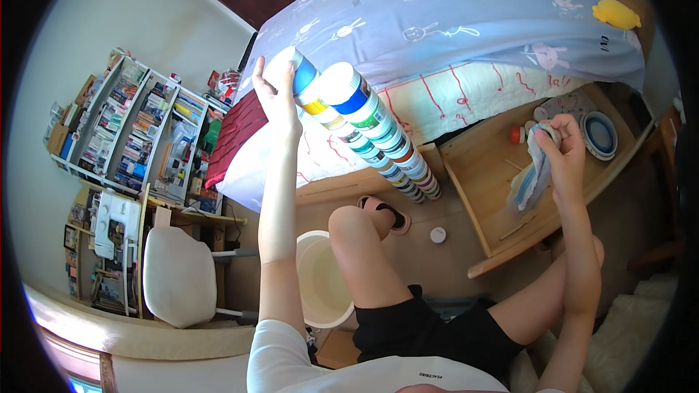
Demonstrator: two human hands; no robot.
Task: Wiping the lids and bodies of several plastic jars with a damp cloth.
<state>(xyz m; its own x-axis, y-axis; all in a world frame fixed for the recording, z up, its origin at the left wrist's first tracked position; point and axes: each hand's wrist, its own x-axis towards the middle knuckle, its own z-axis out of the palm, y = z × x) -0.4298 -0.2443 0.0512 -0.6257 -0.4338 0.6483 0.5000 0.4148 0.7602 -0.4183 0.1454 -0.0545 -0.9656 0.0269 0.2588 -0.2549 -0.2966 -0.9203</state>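
Note:
Two tall stacks of paint jars stand side by side against the bed. My left hand (277, 94) is at the top of the left stack, its thumb and fingers around a blue jar (306, 78) with a white lid. Next to it, the right stack is topped by another blue jar (354, 102), also white-lidded. Over the open drawer, my right hand (566, 153) grips a bunched cloth (530, 183) with pale blue stripes, which hangs down from the fingers.
The pulled-out wooden drawer (473, 175) holds a round blue-and-white container (600, 135) and a small red-capped bottle (517, 135). A cream bucket (312, 298) stands left of my knees. One white lid (437, 234) lies on the floor. The chair (178, 276) is farther left.

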